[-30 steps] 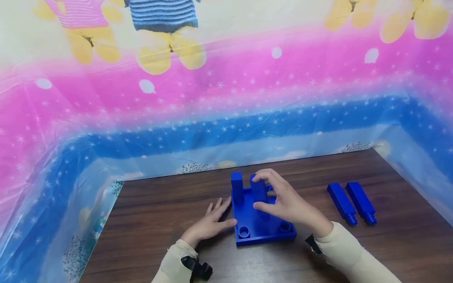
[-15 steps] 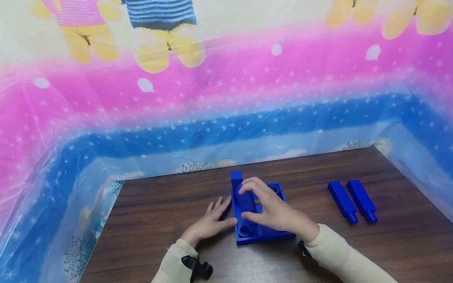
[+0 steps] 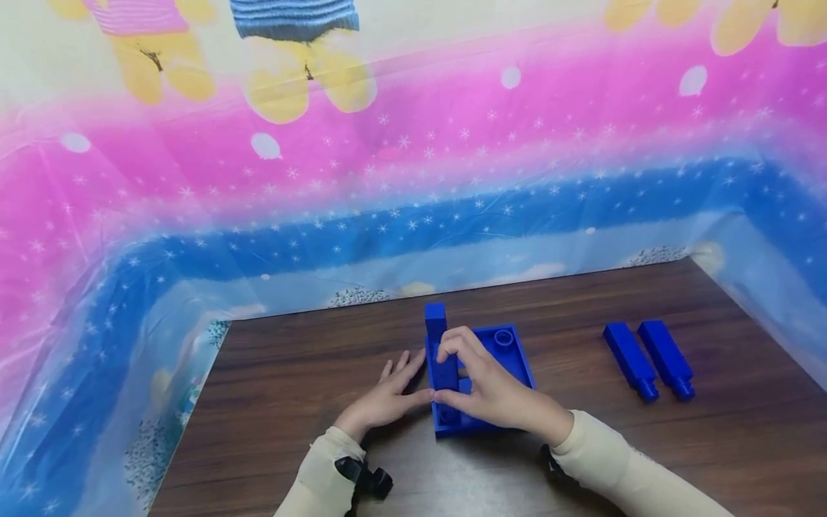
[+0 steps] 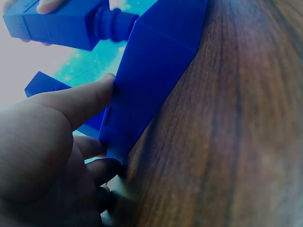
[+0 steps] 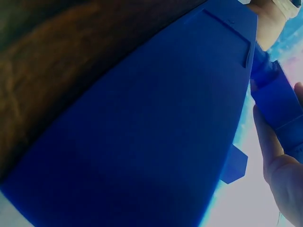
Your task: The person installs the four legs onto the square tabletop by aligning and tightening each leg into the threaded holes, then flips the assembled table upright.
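Note:
A shallow blue square tray-like base point(image 3: 525, 359) with round corner sockets lies on the table. One blue square leg point(image 3: 436, 319) stands upright at its far left corner. My right hand point(image 3: 497, 391) holds a second blue leg point(image 3: 446, 373) between thumb and fingers, over the near left corner. In the left wrist view that leg point(image 4: 57, 23) has its ridged peg pointing at the base; the rim hides the tip, so I cannot tell if it sits in the socket. My left hand point(image 3: 384, 402) rests beside the base, fingers extended, thumb touching its left side.
Two more blue legs point(image 3: 629, 359) lie side by side on the wooden table point(image 3: 291, 380), to the right of the base. A patterned cloth point(image 3: 413, 179) hangs behind the table. An uncovered corner socket point(image 3: 504, 337) shows at the far right of the base.
My right hand has carried the leg from above the base's middle, left and nearer, to the near left corner. My left hand stays against the base. The view tilts slightly.

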Demonstrator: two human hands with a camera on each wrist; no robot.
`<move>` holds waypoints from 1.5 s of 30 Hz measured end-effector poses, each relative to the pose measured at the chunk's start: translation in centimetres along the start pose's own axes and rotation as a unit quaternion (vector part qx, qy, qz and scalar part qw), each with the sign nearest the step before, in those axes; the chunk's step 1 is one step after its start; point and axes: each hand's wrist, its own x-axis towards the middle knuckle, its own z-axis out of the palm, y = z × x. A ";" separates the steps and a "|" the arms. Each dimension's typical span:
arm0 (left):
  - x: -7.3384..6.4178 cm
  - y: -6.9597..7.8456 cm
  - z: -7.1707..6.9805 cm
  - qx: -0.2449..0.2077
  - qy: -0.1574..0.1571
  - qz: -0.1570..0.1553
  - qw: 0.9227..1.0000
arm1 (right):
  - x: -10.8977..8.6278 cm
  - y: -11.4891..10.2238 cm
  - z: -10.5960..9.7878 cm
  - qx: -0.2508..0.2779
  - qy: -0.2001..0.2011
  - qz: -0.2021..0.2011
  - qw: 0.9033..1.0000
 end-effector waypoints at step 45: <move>0.1 0.0 -0.1 -0.002 -0.004 0.000 1.000 | 0.2 0.2 -3.4 0.139 -0.168 0.030 0.976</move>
